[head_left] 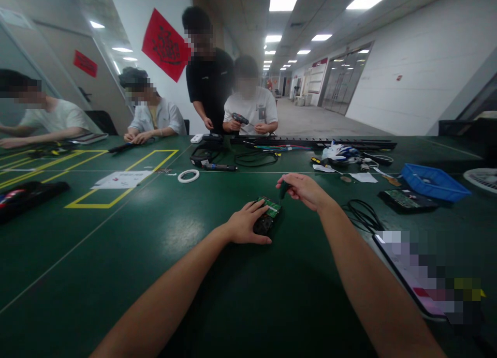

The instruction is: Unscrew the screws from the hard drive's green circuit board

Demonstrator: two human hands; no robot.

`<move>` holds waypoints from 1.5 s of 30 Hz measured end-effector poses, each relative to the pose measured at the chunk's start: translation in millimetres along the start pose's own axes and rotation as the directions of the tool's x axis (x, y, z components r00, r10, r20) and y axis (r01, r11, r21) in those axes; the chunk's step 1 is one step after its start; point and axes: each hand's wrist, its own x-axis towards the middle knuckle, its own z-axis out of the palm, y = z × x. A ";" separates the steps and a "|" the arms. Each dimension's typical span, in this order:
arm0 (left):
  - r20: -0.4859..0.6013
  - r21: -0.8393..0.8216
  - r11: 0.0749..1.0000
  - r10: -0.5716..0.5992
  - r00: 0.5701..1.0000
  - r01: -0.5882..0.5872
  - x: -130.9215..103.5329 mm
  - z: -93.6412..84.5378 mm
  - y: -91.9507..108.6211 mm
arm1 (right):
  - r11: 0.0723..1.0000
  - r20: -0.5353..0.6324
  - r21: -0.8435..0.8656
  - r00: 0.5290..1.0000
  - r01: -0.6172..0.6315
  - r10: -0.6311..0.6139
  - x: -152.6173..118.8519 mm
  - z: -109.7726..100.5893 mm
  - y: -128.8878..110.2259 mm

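Observation:
A hard drive (265, 222), black with a green circuit board facing up, lies on the table in front of me. My left hand (245, 224) holds it against the table, fingers spread over its left side and thumb along the near edge. Closed around the handle of a dark green screwdriver (284, 189), my right hand (305, 190) is just beyond the drive's right side. The tool points down at the far right part of the board. Whether its tip touches a screw is too small to make out.
To the right are a coiled black cable (363, 215), a tablet-like screen (411, 280), a second board-bearing device (407, 200) and a blue tray (435, 182). A white tape roll (188, 176) and an electric screwdriver (219, 167) lie ahead. Several people sit or stand opposite, one holding a drill (239, 118).

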 end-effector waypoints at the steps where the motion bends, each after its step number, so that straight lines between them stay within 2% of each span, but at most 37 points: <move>1: 0.000 0.002 1.000 0.001 1.000 -0.001 -0.1 0.0 -0.1 | 1.000 0.002 -0.002 1.000 0.008 -0.008 0.1 0.0 0.2; 12: -0.026 0.014 1.000 0.016 1.000 -0.016 1.1 2.3 -1.0 | 1.000 0.023 0.020 1.000 -0.011 0.010 0.1 0.1 1.3; 29: -0.008 0.021 1.000 0.008 1.000 -0.008 0.7 1.7 -1.5 | 1.000 -0.004 0.009 1.000 -0.021 0.021 1.6 0.2 2.6; 45: -0.002 0.014 1.000 -0.003 1.000 0.003 0.3 0.9 -0.3 | 1.000 0.028 -0.012 1.000 -0.011 0.011 0.1 -0.2 0.8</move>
